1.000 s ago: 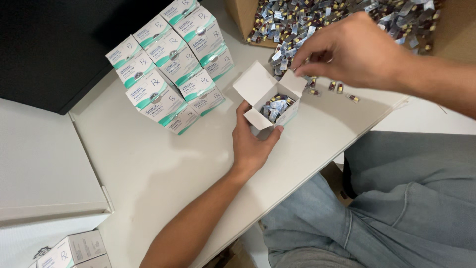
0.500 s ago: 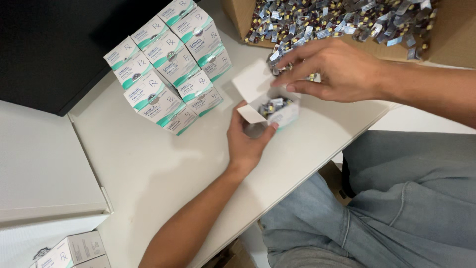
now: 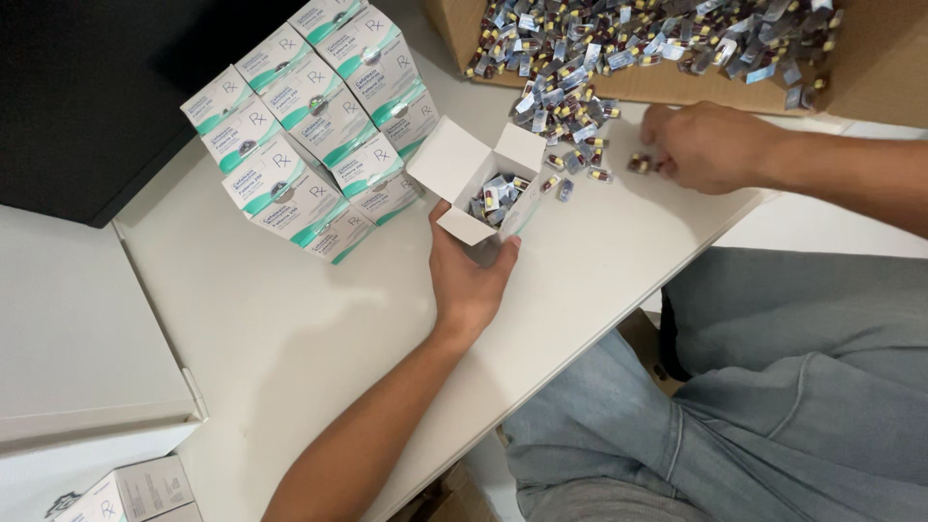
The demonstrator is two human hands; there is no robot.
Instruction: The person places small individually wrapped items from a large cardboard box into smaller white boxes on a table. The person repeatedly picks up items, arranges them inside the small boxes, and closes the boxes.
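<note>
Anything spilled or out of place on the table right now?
Yes: small foil capsule strips have spilled out of the brown cardboard tray onto the white table, beside the open white carton. The stacked white-and-green boxes look orderly.

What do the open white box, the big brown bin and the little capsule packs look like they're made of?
Open box: thin white matte paperboard, judging by its folded flaps and creases. Bin: brown corrugated cardboard by its colour and dull face, though no edge shows the fluting clearly. Capsule packs: probably foil or foil-backed plastic strips, since they glint silver; too small to be sure.
</note>
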